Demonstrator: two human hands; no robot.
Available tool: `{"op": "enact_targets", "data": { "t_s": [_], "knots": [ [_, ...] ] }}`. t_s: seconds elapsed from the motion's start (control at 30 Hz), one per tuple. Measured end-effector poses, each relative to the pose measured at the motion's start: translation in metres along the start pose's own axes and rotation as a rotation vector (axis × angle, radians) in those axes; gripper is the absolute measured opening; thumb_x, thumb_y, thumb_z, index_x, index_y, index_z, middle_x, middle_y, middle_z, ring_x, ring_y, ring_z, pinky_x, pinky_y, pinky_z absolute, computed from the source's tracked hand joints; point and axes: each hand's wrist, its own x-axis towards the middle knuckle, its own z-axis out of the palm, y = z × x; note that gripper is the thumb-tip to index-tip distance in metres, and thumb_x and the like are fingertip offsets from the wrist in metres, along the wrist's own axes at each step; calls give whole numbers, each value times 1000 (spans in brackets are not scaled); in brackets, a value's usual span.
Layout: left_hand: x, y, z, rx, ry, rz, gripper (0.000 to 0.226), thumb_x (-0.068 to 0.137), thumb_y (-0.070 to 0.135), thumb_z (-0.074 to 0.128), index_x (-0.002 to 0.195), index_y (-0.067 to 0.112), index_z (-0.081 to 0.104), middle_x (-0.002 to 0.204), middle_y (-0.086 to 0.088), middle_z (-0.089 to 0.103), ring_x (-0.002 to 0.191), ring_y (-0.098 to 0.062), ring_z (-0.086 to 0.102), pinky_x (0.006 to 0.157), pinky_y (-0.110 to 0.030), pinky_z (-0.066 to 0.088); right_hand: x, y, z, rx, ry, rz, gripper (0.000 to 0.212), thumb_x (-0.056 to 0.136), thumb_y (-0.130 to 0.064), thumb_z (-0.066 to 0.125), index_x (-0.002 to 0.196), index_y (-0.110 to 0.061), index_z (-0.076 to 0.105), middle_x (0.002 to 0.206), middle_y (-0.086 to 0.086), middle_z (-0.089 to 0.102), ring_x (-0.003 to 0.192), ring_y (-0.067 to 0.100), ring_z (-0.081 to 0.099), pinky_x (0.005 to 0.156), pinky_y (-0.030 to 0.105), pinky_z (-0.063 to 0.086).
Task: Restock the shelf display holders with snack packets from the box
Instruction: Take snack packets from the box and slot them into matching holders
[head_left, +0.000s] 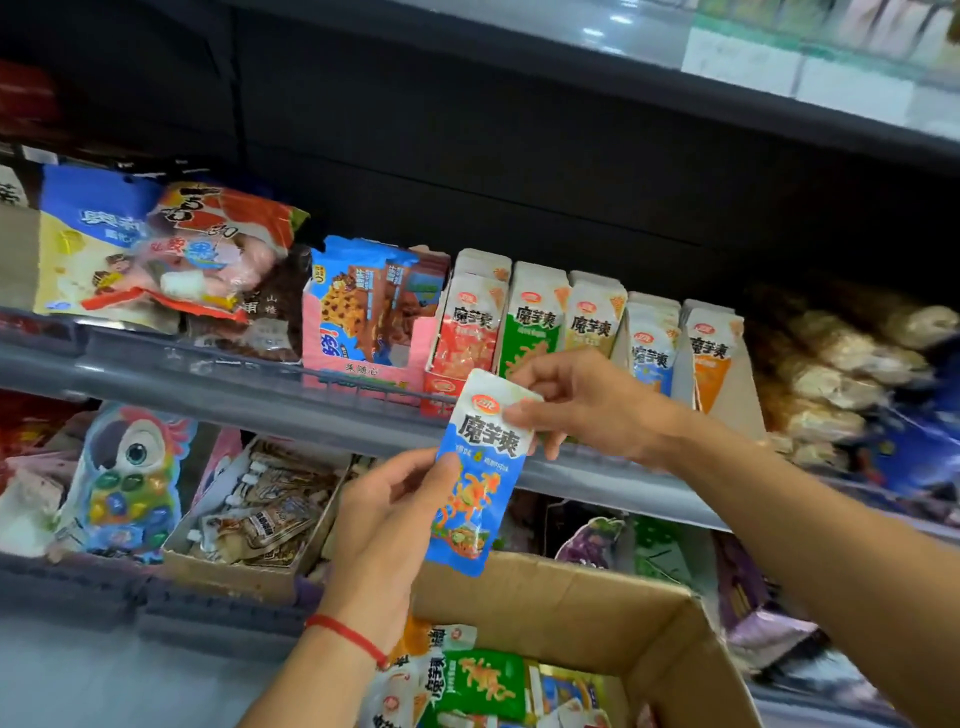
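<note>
Stretching across the whole view is the grey metal shelf, its front rail running from left to lower right, with a darker shelf above. Down at the bottom sits the open brown cardboard box, loose snack packets in green, orange and white lying inside it. Up on the shelf stands the row of white card display holders, each one filled with upright packets: red, green, pale yellow, blue, orange. Left of them, a pink display carton of chocolate-chip biscuit bars. Below the rail, a parrot-shaped candy pack. Now the hands: the left hand, red string at the wrist, grips the blue and white snack packet along its left edge, thumb on the front. The right hand pinches the packet's white top corner between thumb and fingers. The packet hangs upright, above the box and in front of the shelf rail, just below the holders.
</note>
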Motion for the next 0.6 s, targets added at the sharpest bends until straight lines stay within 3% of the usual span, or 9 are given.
{"op": "enact_targets", "data": {
  "t_s": [0.1, 0.2, 0.37, 0.43, 0.53, 0.6],
  "knots": [
    [-8, -10, 10, 109, -98, 47, 15, 86, 19, 73, 100, 15, 79, 95, -6, 80, 85, -15, 74, 66, -22, 57, -27, 6, -23, -94, 101, -49, 11, 93, -7, 71, 99, 3, 68, 89, 15, 77, 69, 17, 67, 54, 26, 55],
    [-10, -17, 11, 220, -98, 86, 16, 90, 19, 73, 98, 31, 79, 101, 3, 78, 95, -13, 72, 69, -26, 55, -50, 8, -68, -230, 352, -115, 8, 92, -14, 74, 97, -8, 71, 87, 14, 76, 68, 14, 68, 61, 37, 57],
    [-14, -19, 7, 315, -103, 70, 19, 90, 15, 72, 102, 30, 74, 100, 8, 77, 96, -11, 72, 75, -29, 57, -74, 12, -142, -554, 769, -158, 3, 95, -23, 72, 97, -22, 70, 85, -6, 75, 62, 0, 65, 60, 24, 53],
    [-13, -20, 8, 344, -102, 69, 21, 89, 14, 72, 102, 30, 73, 99, 9, 77, 95, -12, 72, 76, -32, 58, -70, 20, -156, -619, 822, -102, 8, 95, -23, 71, 102, -18, 71, 89, -4, 74, 63, -1, 63, 61, 24, 53],
    [-11, -21, 9, 358, -84, 47, 25, 90, 5, 70, 103, 26, 73, 95, 7, 77, 93, -14, 72, 79, -37, 59, -56, 35, -167, -662, 810, -26, 14, 95, -23, 72, 105, -13, 71, 93, 3, 74, 74, 12, 70, 69, 41, 61],
    [-9, -21, 9, 367, -84, 43, 26, 90, 2, 69, 104, 24, 72, 95, 5, 78, 91, -15, 73, 78, -38, 60, -46, 43, -170, -682, 757, 19, 15, 95, -24, 72, 105, -12, 72, 94, 3, 74, 81, 17, 71, 74, 45, 62]
  ]
}}
